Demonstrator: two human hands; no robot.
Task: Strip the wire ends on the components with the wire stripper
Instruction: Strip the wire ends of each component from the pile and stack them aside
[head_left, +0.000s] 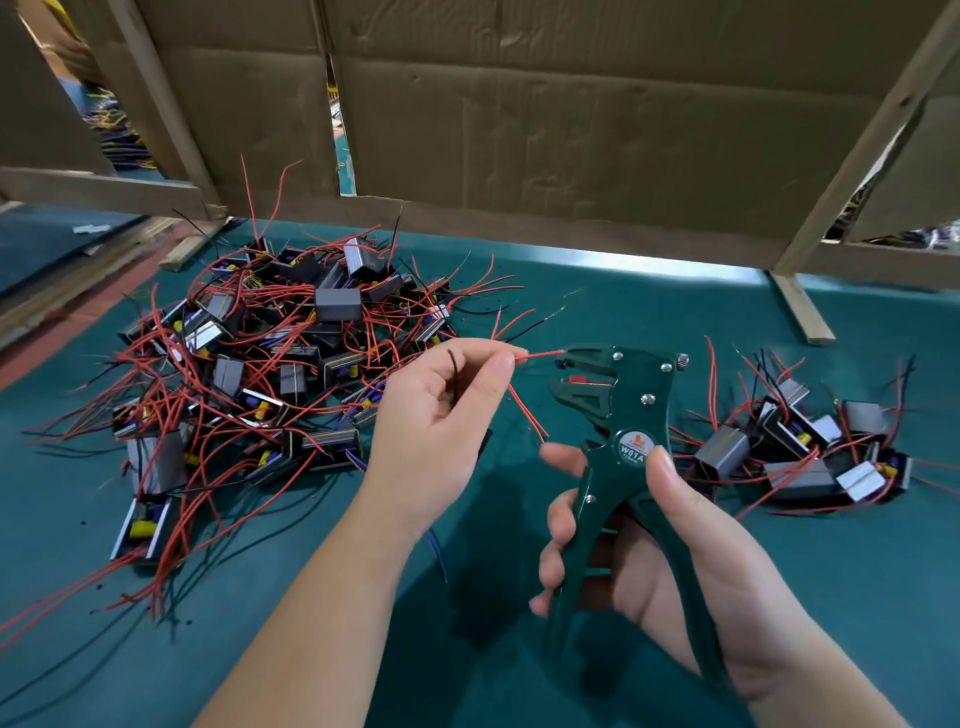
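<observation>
My right hand (660, 540) grips the handles of a dark green wire stripper (623, 415), jaws pointing left and apart. Between thumb and fingers, my left hand (441, 415) pinches a red wire (543, 355) whose tip reaches the stripper's upper jaw. A black wire loops across that palm, and a second red wire hangs down below the fingers. The component these wires belong to is hidden behind the hand. A big pile of grey and black components (260, 353) with red and black wires lies at the left. A smaller pile (800, 452) lies at the right.
The work surface is a teal mat (597, 291). Cardboard panels (571, 114) on wooden frames wall off the back. A wooden foot (802, 312) stands on the mat at the back right. Small black scraps of insulation dot the mat at the lower left.
</observation>
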